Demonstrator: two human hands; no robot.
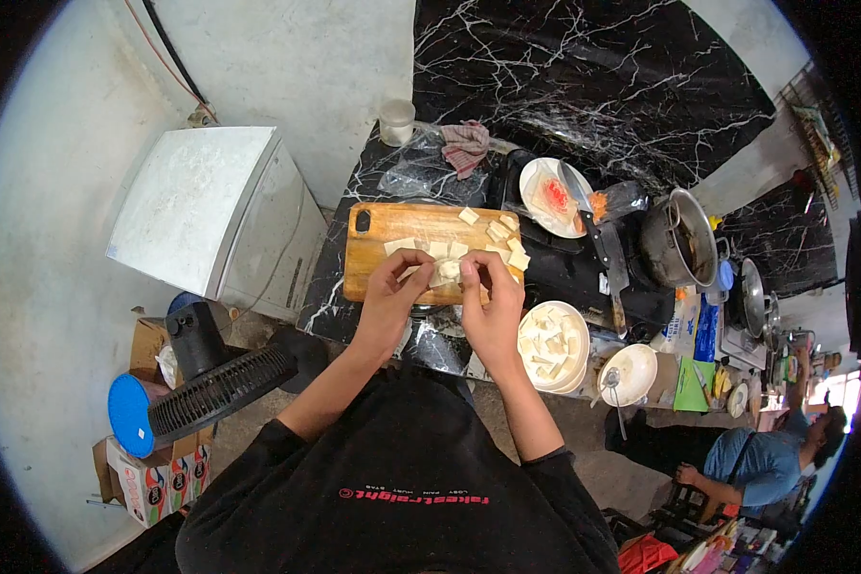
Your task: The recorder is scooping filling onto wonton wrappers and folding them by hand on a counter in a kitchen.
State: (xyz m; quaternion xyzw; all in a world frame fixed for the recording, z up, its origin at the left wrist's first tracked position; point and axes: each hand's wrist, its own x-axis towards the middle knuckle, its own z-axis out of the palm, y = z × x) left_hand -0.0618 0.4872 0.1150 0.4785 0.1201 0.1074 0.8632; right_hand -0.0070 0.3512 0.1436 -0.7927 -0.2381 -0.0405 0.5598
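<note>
Both hands meet over a rectangular wooden cutting board (369, 247) with a slot at its upper left. Between my left hand (391, 298) and my right hand (491, 301), a small pale square wrapper (445, 276) carries a whitish lump (448, 268). Fingertips and thumbs pinch it from either side. Just beyond lie flat pale squares (438, 249), and more pale pieces (499, 231) are scattered on the board's right side. A round white tub (582, 333) to the right of the board holds many similar pale pieces. What the lump is made of cannot be told.
Beyond the board, a kitchen knife (574, 188) rests across a white plate (538, 179) with red food. A cleaver (617, 269), a metal pot (674, 247) and a cream bowl (638, 366) stand rightward. A black fan (219, 391) and white refrigerator (194, 208) flank the left; another person (753, 459) sits right.
</note>
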